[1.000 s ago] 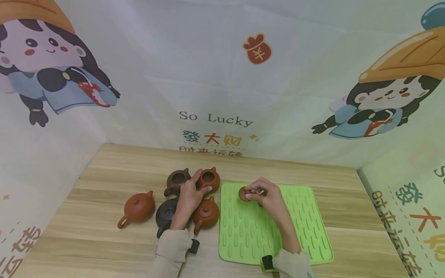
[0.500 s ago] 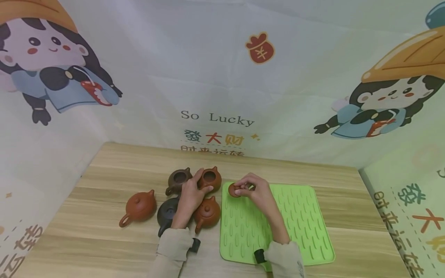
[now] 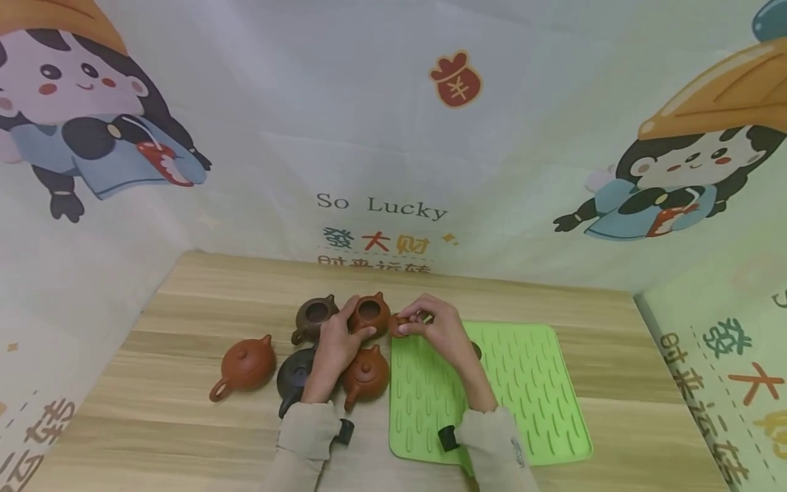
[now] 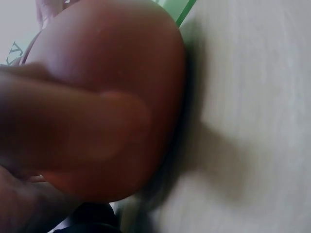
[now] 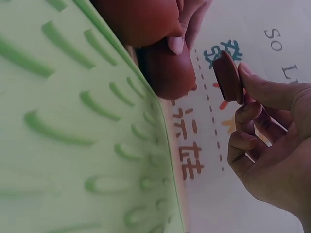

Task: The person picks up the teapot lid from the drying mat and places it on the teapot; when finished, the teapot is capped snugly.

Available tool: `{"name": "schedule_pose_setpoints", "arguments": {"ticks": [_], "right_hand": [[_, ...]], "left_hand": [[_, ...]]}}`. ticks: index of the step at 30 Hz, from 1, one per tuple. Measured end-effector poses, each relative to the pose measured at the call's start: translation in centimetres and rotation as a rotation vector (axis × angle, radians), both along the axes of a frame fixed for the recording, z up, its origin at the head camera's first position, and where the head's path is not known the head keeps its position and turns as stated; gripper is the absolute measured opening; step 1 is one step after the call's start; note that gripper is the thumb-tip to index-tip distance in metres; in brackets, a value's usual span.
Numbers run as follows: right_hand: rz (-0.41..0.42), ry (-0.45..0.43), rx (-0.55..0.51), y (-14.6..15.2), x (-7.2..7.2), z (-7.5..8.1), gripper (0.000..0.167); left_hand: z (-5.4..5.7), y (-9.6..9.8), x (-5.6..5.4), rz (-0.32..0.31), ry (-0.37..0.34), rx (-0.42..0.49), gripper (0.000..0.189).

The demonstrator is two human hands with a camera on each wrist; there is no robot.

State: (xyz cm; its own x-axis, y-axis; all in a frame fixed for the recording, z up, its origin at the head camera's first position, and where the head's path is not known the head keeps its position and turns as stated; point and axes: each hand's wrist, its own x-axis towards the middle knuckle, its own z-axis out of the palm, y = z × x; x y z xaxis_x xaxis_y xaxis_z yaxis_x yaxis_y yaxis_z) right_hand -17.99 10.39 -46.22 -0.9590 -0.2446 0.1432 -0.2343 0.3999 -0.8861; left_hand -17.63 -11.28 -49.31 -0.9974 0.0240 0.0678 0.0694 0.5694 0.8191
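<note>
My left hand grips the side of a reddish-brown teapot whose round mouth is uncovered. In the left wrist view a finger lies across the round belly of this teapot. Just to its right, my right hand pinches a small reddish-brown teapot lid by its knob between thumb and fingers. The lid is held up near the mat's far left corner, beside the gripped pot. A dark brown teapot, also uncovered, stands left of the left hand.
A black teapot, partly behind the left wrist, and a lidded reddish teapot stand nearer. Another lidded reddish teapot is at far left. On the green ridged mat, a small dark round thing shows behind the right wrist.
My right hand has carried the lid leftward across the mat toward the uncovered reddish teapot. The left hand keeps its grip in the same place.
</note>
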Motion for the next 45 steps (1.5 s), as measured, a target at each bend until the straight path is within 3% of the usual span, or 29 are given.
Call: {"name": "schedule_pose_setpoints", "arguments": {"ticks": [6,20,28,33,45], "right_hand": [[0.001,0.016,-0.005,-1.3,-0.7,0.1,0.014],[-0.041,0.044,0.042,-4.1,-2.7,-0.3,0.014],[-0.047,0.051,0.053,-5.1,-3.1,-0.6,0.014],[-0.054,0.075,0.053,-5.7,-3.4,-0.7,0.014],[-0.070,0.099,0.051,-6.5,-3.6,-0.8,0.016]], "left_hand": [[0.0,0.0,0.0,0.014,-0.044,0.001,0.070],[0.1,0.0,-0.1,0.002,-0.052,-0.023,0.071],[0.3,0.1,0.1,0.005,-0.004,-0.024,0.070],[-0.1,0.0,0.0,0.005,0.059,-0.036,0.068],[-0.7,-0.2,-0.5,-0.006,0.047,-0.032,0.069]]}}
